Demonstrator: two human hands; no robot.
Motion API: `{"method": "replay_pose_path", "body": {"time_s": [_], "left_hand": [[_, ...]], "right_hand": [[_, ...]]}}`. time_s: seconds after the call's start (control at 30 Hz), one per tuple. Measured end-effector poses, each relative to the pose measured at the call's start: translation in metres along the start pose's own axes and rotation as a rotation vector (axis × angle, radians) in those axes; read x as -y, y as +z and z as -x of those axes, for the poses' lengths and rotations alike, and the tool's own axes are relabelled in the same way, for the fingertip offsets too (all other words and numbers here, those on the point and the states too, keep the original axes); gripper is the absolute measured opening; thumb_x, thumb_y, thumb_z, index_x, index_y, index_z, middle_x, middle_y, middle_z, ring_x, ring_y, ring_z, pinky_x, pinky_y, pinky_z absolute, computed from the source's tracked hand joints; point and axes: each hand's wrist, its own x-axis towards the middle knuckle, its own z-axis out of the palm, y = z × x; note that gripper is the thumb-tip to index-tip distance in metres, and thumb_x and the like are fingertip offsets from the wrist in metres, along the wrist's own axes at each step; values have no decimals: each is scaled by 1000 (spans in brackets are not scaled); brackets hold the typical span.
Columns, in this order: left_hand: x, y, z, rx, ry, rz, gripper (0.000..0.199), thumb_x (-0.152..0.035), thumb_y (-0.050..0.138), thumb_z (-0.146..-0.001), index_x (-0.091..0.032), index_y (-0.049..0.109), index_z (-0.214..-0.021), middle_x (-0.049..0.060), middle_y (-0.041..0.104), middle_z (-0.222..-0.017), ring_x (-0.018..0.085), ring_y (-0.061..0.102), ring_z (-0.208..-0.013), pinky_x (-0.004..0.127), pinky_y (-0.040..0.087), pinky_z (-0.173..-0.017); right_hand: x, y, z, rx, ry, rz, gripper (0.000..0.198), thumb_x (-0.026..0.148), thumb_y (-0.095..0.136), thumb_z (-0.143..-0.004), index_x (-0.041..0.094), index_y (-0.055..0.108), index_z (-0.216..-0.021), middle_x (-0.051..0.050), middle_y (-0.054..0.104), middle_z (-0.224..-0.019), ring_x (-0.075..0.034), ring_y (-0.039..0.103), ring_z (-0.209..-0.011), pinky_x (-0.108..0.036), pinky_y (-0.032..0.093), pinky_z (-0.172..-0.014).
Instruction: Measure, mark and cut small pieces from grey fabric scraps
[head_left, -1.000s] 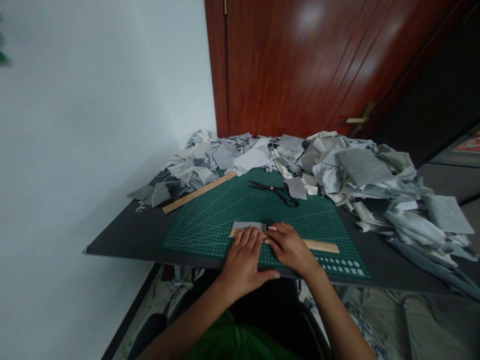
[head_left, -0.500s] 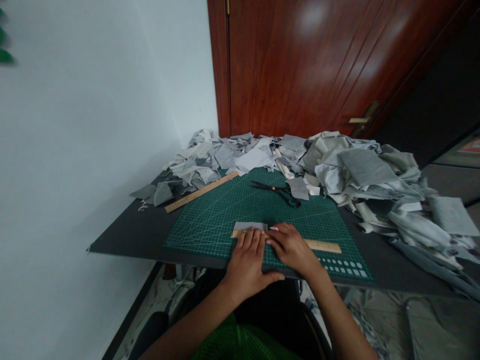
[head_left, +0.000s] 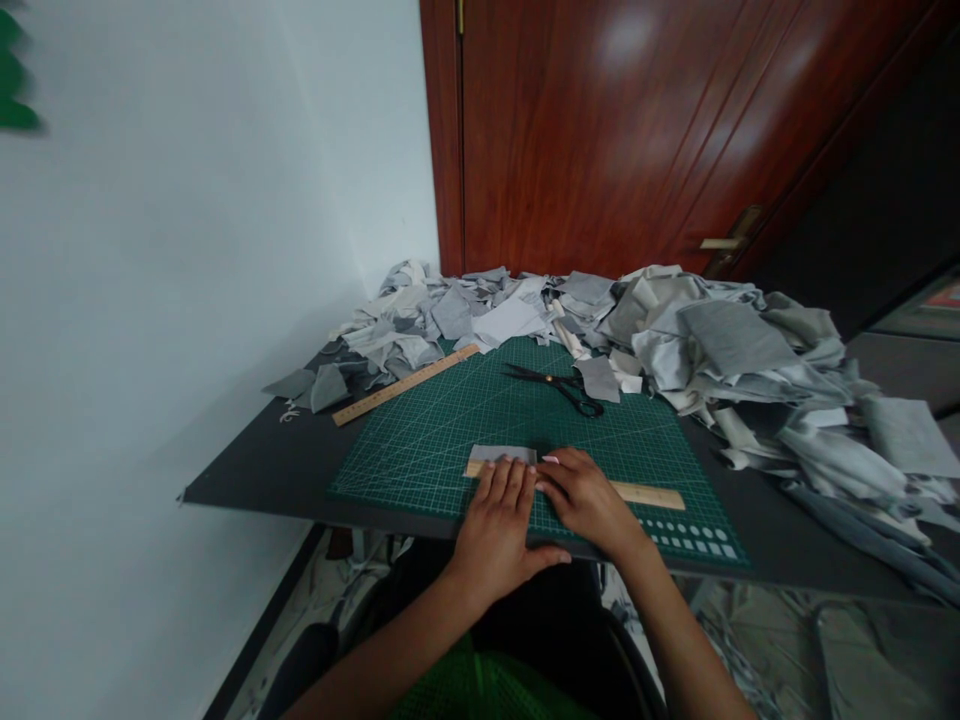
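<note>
Left hand (head_left: 499, 525) flat, palm down at the near edge of the green cutting mat (head_left: 420, 450); 4 fingers pressed together and extended forward, thumb splayed right. Fingertips sit on a wooden ruler (head_left: 645, 492) and the near edge of a small grey fabric piece (head_left: 501, 454).

Right hand (head_left: 589, 500) just beside the left, touching it at the fingertips; fingers curled down and close together, pressing on the same ruler. Can't tell if it pinches anything. Ruler runs left-right across the mat's near part, its right end sticking out past the right hand. The fabric piece lies flat on the mat, partly under the ruler, just ahead of both hands.

Mat lies on a dark table (head_left: 247, 470).

Further out, mid-mat: black scissors (head_left: 559, 383), closed, next to a loose grey scrap.

A 2nd ruler (head_left: 405, 385) lies diagonally at the mat's far-left corner.

Far edge and right side: big pile of grey and white fabric scraps (head_left: 720, 350), well apart from the hands. Behind: white wall, red-brown door (head_left: 637, 130).
</note>
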Motion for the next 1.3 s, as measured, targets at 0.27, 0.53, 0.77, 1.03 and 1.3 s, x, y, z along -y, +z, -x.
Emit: {"method": "replay_pose_path", "body": {"time_s": [0.27, 0.53, 0.77, 1.03, 1.3], "left_hand": [[0, 1, 2, -16, 20, -5, 110, -88, 46, -82, -7, 38, -155, 21, 38, -161, 38, 28, -153, 56, 21, -126], [1, 4, 2, -15, 44, -30, 114, -90, 47, -80, -4, 37, -154, 23, 37, -161, 36, 26, -154, 53, 20, -127], [0, 0, 2, 11, 53, -32, 112, -90, 45, -81, -5, 40, -153, 22, 39, -160, 36, 27, -154, 52, 22, -126], [1, 1, 2, 15, 51, -3, 109, -88, 47, -81, -6, 40, -153, 21, 40, -160, 35, 27, -154, 52, 22, -126], [2, 8, 3, 5, 55, 5, 118, -89, 58, -74, -8, 34, -156, 21, 36, -162, 36, 25, -154, 52, 20, -127]], "right_hand": [[0, 0, 0, 8, 21, -43, 16, 20, 56, -100, 19, 70, -109, -11, 68, -102, -28, 62, -98, -47, 52, -92], [-3, 1, 2, -7, 25, -80, 15, 20, 57, -100, 20, 71, -106, -11, 69, -103, -28, 62, -101, -47, 53, -93], [-3, -1, 2, 0, 17, -83, 19, 18, 55, -100, 21, 70, -111, -10, 69, -103, -27, 63, -99, -47, 54, -91], [-3, -2, 2, 4, 22, -104, 18, 19, 56, -100, 21, 71, -110, -10, 69, -103, -27, 63, -101, -46, 55, -92], [-4, -1, 2, -9, 16, -95, 16, 21, 56, -100, 21, 72, -106, -10, 69, -102, -27, 64, -99, -46, 56, -90]]}}
